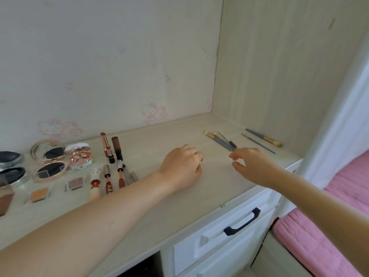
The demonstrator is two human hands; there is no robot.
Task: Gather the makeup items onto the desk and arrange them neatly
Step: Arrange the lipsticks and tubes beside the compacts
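Note:
Several makeup brushes point(221, 141) lie at the back right of the pale desk point(179, 206), with two more brushes point(259, 139) farther right. My right hand point(253, 166) reaches toward the near ends of the brushes, fingers loosely spread and holding nothing. My left hand point(182, 166) rests on the desk's middle with its fingers curled under, nothing visible in it. On the left lie lipsticks point(108, 147), lip glosses point(108, 180), round compacts point(50, 156) and small eyeshadow pans point(75, 183).
A wall with pink cartoon wallpaper point(153, 112) backs the desk and a wooden side panel point(279, 76) closes its right end. Below the front edge is a white drawer with a black handle point(242, 221). A pink bed cover point(329, 226) lies at right.

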